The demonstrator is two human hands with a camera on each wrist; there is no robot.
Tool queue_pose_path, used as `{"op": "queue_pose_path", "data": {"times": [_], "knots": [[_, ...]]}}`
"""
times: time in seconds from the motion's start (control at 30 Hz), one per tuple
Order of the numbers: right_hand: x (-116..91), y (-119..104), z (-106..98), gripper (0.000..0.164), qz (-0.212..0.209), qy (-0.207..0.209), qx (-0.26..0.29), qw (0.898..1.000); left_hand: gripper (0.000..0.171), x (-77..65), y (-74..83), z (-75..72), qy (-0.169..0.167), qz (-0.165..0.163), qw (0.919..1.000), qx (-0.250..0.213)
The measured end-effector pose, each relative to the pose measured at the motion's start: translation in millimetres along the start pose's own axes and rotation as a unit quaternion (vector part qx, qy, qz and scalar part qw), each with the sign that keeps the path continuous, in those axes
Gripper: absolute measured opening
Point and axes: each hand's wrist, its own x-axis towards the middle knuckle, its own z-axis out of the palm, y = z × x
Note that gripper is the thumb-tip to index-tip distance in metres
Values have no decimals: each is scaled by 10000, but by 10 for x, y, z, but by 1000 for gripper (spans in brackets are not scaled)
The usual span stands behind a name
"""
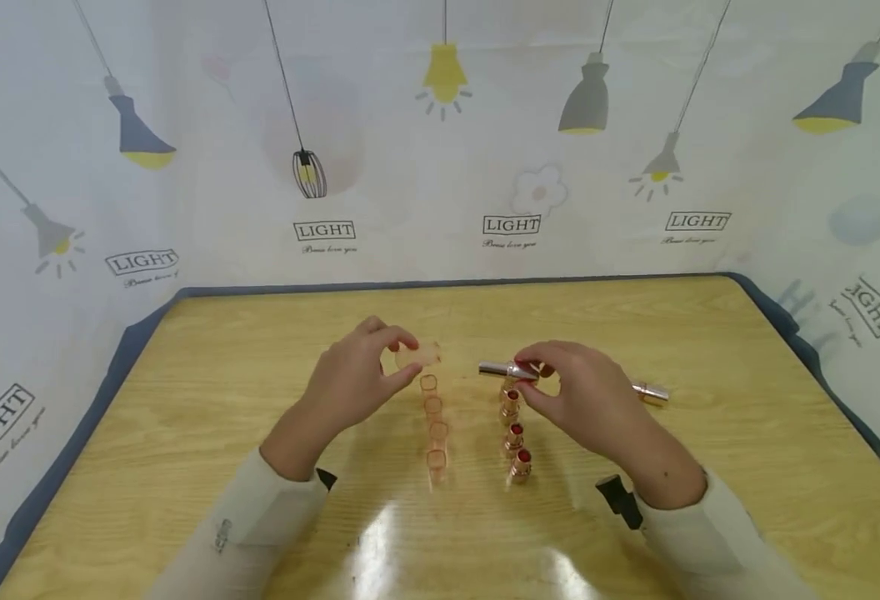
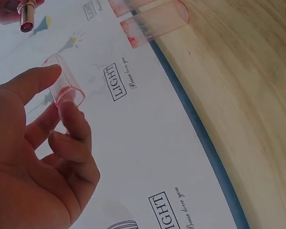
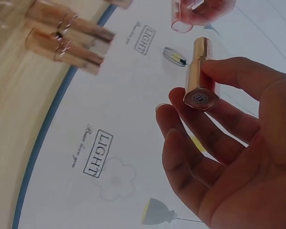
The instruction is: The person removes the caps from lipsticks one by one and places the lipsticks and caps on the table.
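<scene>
Above the table my left hand (image 1: 353, 375) pinches a clear pinkish lipstick cap (image 1: 423, 356) between thumb and fingers; the left wrist view shows this see-through cap (image 2: 69, 83) hollow, its rim facing away from the palm. Across from it, my right hand (image 1: 590, 396) pinches a gold lipstick tube (image 1: 494, 369) by its base, held sideways and pointing at the cap. A round label shows on the end of the tube (image 3: 194, 83) in the right wrist view. Below the hands stand a row of clear caps (image 1: 437, 460) and a row of uncapped lipsticks (image 1: 521, 465) with red tips.
Beyond my right wrist another gold tube (image 1: 652, 393) lies on the wooden table (image 1: 260, 533). A white cloth wall (image 1: 410, 183) printed with lamps rises behind the table's far edge and along both sides.
</scene>
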Motion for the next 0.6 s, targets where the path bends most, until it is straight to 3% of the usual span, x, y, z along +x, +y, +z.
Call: {"op": "queue_pose_path", "data": {"times": [0.27,0.6], "knots": [[82,174,20,18,2,-105,62,9999,30,126,-121,48,-260,-165,9994,171],[179,426,38,16,122,-395,876,9953,29,242,-219,144,-1038,-395,9936,214]]}}
